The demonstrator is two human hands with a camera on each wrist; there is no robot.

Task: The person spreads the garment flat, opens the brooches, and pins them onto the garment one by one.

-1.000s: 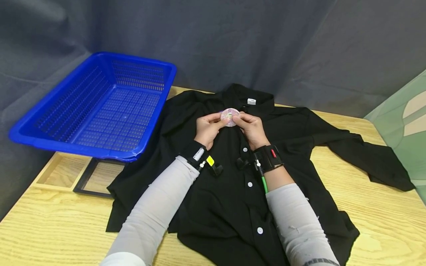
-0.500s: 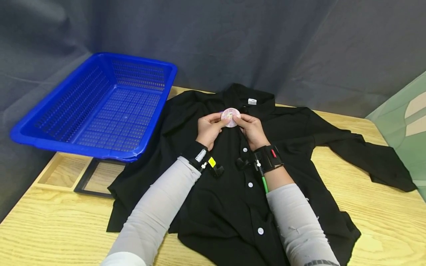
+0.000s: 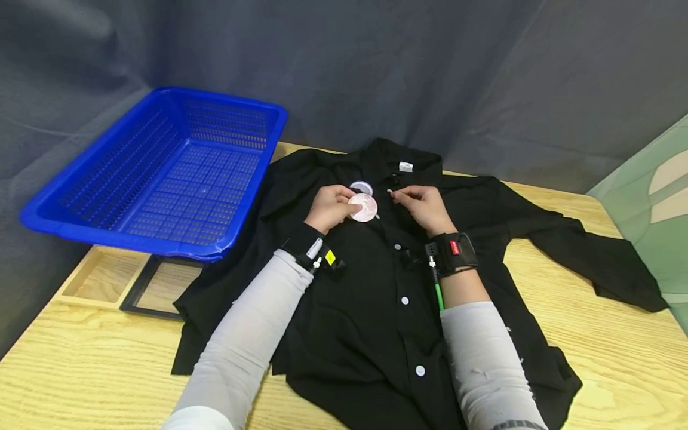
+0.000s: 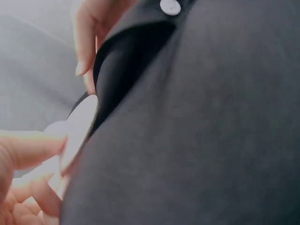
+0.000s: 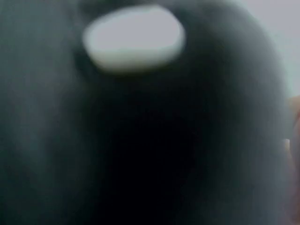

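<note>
Since 0.5 s ago the hands parted. Left hand [image 3: 329,207] now alone pinches the round badge [image 3: 364,208], lowered onto the black shirt [image 3: 371,298] chest. Right hand [image 3: 424,208], shifted right, pinches the placket by the collar.

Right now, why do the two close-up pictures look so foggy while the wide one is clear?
Head view: sharp and evenly lit, showing the black shirt, blue basket and both hands. Left wrist view: the lens sits almost against the shirt, so the fabric is soft and the pale round badge is washed out. Right wrist view: fully out of focus; only a white button shows as a blur on dark cloth.
</note>
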